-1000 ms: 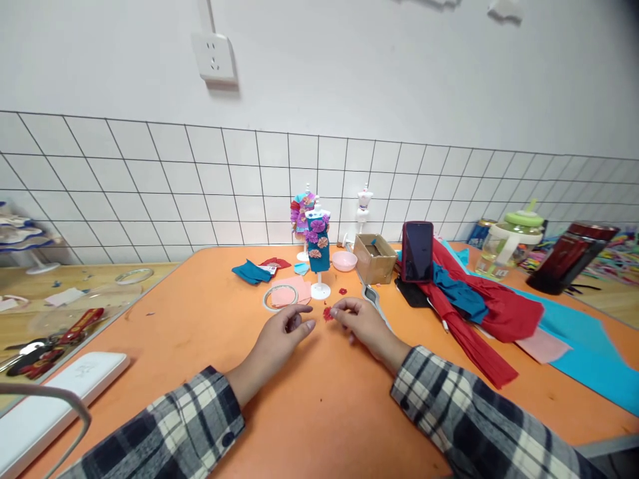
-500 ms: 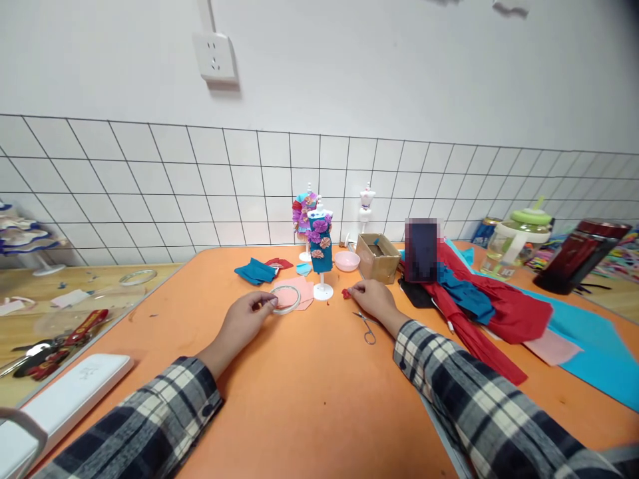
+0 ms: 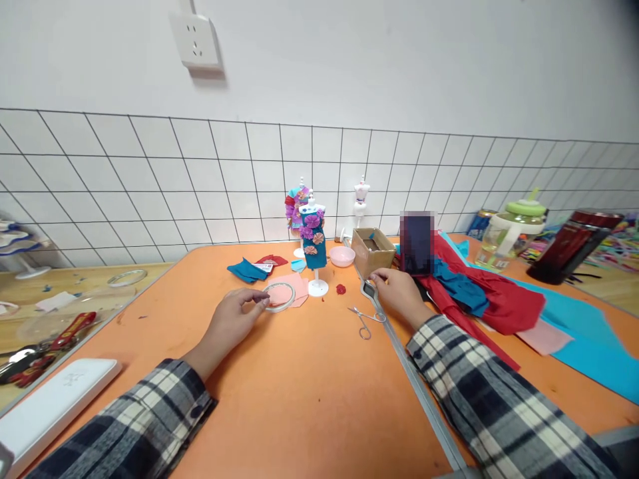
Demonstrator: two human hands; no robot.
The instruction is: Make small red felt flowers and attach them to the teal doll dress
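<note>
My left hand (image 3: pixel 238 314) is closed on the near edge of a roll of clear tape (image 3: pixel 279 297), which lies partly over pink paper sheets (image 3: pixel 299 293). My right hand (image 3: pixel 394 291) is at the front of a cardboard box (image 3: pixel 374 251); its fingertips are together beside a small dark thing on a grey strip (image 3: pixel 399 352), and what they hold is too small to tell. A small red flower (image 3: pixel 341 289) lies on the orange table between the hands, right of a mini mannequin (image 3: pixel 314 243) in blue with purple and pink flowers. Small scissors (image 3: pixel 364 322) lie nearer me.
Behind stand a second decorated mannequin (image 3: pixel 294 209), a bare white one (image 3: pixel 360 198) and a pink bowl (image 3: pixel 342 257). Red fabric (image 3: pixel 514 309), blue paper, a phone (image 3: pixel 418 243), a jug (image 3: pixel 512 233) and a dark flask (image 3: pixel 574 246) are at right. A white power bank (image 3: pixel 60 406) lies front left.
My right hand has let go of the red flower and moved right, to the front of the box. My left hand stays at the tape roll. The view has shifted slightly.
</note>
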